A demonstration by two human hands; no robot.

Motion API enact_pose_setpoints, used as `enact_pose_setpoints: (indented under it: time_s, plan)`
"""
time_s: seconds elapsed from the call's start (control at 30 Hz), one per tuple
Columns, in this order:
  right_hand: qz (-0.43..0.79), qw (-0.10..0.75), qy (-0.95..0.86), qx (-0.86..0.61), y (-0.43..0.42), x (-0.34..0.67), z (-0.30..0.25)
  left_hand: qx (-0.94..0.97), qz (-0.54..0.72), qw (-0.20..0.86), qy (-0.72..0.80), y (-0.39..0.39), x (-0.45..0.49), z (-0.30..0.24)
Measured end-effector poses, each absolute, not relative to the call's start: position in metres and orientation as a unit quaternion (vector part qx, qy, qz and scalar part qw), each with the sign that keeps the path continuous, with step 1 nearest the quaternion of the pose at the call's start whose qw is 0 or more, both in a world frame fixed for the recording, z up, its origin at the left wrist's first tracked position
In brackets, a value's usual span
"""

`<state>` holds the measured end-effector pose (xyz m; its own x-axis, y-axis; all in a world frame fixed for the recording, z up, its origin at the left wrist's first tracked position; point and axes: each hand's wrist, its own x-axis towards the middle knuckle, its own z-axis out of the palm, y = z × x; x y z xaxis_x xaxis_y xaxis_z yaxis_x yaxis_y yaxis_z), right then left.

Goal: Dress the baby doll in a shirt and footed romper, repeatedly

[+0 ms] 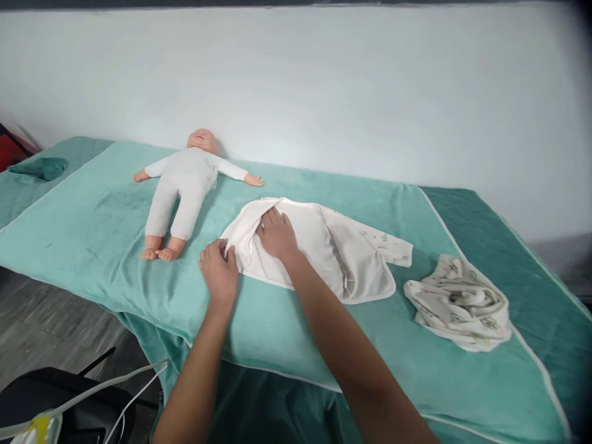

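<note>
A white baby shirt point(319, 246) with a small print on its sleeve lies spread open on the green cover, its inner side partly showing. My left hand point(218, 271) is at the shirt's left edge, fingers curled and thumb closed toward them on the cloth. My right hand point(279, 235) rests flat on the shirt, its fingers stretched out and the tips at a raised fold. Up and to the left, a baby doll point(187, 179) in a white body suit lies on its back, arms spread, touched by neither hand.
A crumpled printed baby garment point(460, 305) lies to the right on the green bed cover point(92, 216). Behind the bed is a white wall point(324, 92). A black chair point(60, 401) and pale cables point(115, 382) are at the lower left.
</note>
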<state>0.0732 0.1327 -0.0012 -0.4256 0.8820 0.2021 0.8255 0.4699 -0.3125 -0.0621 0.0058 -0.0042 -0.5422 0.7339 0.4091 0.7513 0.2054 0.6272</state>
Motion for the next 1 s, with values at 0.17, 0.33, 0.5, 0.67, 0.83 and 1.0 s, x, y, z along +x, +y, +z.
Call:
enact_pose_setpoints:
  time_s: [0.17, 0.33, 0.5, 0.67, 0.83, 1.0]
  plan:
    - [0.077, 0.104, -0.868, -0.479, 0.144, 0.073, 0.000, -0.454, -0.407, 0.051, -0.791, 0.004, -0.062, -0.002]
    - [0.090, 0.142, -0.882, -0.441, 0.153, 0.080, 0.004, -0.439, -0.385, 0.031, -0.811, 0.002, -0.061, -0.003]
    - [0.119, 0.234, -0.841, -0.473, 0.157, 0.084, 0.006, -0.444, -0.473, 0.006, -0.761, -0.002, -0.061, -0.005]
    - [0.092, 0.199, -0.838, -0.500, 0.160, 0.081, 0.000, -0.525, -0.501, 0.105, -0.680, -0.006, -0.051, -0.002]
    - [0.081, 0.134, -0.870, -0.467, 0.163, 0.083, -0.005, -0.690, -0.444, 0.173, -0.545, -0.007, -0.028, 0.002]
    - [0.098, 0.165, -0.865, -0.464, 0.168, 0.089, -0.007, -0.772, -0.443, 0.078, -0.449, -0.002, -0.020, 0.005]
